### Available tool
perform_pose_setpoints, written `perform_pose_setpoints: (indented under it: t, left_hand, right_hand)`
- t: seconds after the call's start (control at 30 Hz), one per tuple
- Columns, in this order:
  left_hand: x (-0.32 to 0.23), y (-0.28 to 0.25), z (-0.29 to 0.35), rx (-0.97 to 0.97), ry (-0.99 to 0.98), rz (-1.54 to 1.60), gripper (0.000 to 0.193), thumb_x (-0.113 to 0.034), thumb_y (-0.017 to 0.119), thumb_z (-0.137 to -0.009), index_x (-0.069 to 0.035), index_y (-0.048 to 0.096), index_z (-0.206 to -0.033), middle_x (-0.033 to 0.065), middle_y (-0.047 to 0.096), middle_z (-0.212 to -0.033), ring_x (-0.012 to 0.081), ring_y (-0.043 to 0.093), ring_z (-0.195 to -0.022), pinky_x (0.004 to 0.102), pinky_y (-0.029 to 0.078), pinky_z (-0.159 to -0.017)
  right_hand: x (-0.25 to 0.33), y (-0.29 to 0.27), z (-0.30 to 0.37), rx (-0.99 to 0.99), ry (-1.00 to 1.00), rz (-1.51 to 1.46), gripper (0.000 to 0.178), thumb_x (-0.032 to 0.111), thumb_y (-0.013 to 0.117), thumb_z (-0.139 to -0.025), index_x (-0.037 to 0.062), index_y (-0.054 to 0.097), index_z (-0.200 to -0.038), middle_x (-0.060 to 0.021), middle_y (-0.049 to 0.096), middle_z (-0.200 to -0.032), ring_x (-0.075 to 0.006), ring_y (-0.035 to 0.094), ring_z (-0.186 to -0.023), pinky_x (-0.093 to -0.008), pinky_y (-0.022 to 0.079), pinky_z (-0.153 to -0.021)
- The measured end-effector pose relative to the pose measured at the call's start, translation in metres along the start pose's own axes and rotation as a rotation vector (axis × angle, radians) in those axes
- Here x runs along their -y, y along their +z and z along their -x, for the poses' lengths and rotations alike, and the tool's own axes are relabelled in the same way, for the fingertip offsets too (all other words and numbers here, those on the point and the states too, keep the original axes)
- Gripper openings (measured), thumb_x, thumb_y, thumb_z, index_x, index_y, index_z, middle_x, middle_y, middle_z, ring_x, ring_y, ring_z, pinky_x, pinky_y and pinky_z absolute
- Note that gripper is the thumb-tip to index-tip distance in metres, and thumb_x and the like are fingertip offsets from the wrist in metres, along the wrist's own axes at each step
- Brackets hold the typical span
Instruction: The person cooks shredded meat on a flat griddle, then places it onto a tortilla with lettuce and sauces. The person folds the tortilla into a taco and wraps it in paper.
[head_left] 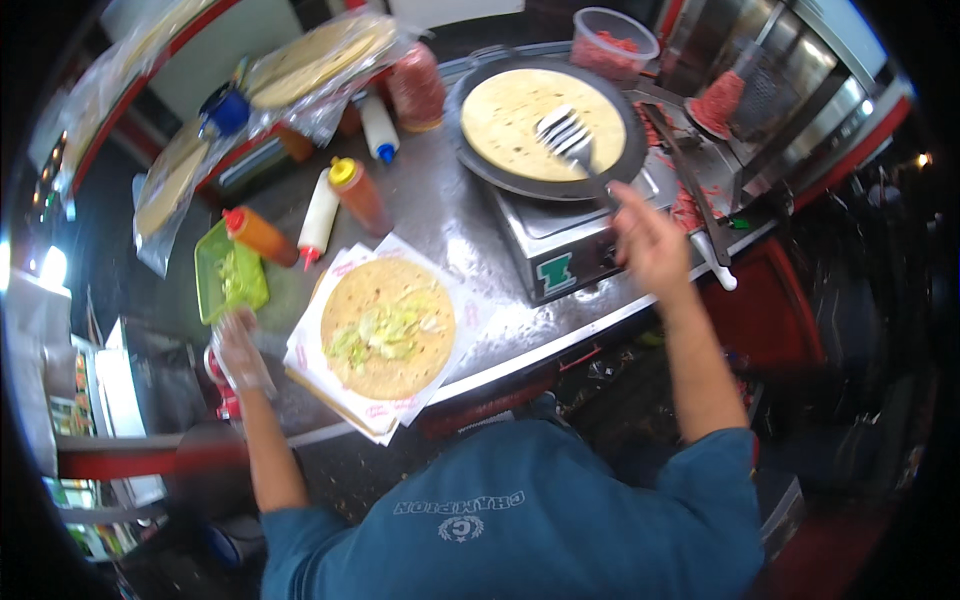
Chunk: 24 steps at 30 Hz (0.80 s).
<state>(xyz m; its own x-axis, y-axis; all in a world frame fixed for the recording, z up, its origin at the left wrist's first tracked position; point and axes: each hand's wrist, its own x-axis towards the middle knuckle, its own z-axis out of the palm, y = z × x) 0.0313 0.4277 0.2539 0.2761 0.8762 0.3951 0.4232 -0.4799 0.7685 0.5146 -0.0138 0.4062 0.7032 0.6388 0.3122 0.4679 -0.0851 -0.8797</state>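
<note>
While the right hand (650, 240) grips a slotted spatula (573, 144) over a plain flatbread (508, 118) on the griddle (635, 142), the gloved left hand (240, 352), closure not determinable, is beside the green tray (207, 270), near a lettuce-topped flatbread (358, 296) on paper (464, 312).

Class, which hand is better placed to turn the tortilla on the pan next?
Likely the right hand: it holds the spatula at that tortilla. The left hand is beside the green tub.

Commercial kitchen, hot plate (495, 177), sauce bottles (362, 198)
</note>
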Motion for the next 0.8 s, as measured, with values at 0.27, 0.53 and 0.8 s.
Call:
perform_pose_setpoints:
  t: [0.27,0.53,0.8]
  left_hand:
    - [-0.33,0.119,0.208,1.04,0.074,0.873,0.101,-0.079,0.024,-0.098,0.01,0.069,-0.114,0.0236,0.073,-0.11,0.0347,0.071,-0.106,0.0445,0.055,-0.098]
    - [-0.339,0.167,0.219,1.266,-0.063,0.567,0.098,-0.077,0.029,-0.099,0.009,0.068,-0.126,0.0241,0.072,-0.123,0.0356,0.067,-0.119,0.0434,0.044,-0.113]
    - [-0.391,0.216,0.214,1.409,0.079,0.487,0.089,-0.075,0.033,-0.1,0.001,0.065,-0.133,0.0192,0.073,-0.121,0.0353,0.066,-0.124,0.045,0.045,-0.112]
  right_hand:
    - [-0.077,-0.21,-0.157,0.002,0.444,0.614,0.036,0.036,0.057,-0.105,0.0032,0.073,-0.104,-0.013,0.071,-0.08,-0.0217,0.068,-0.059,-0.0398,0.054,-0.055]
    - [-0.158,-0.201,-0.101,0.11,0.41,0.921,0.074,0.043,0.083,-0.083,-0.007,0.05,-0.127,-0.0281,0.068,-0.119,-0.0442,0.066,-0.114,-0.0497,0.054,-0.097]
    - [-0.182,-0.212,-0.108,-0.012,0.298,0.547,0.066,0.02,0.067,-0.091,-0.0018,0.042,-0.149,-0.0322,0.07,-0.105,-0.0482,0.069,-0.102,-0.0542,0.054,-0.092]
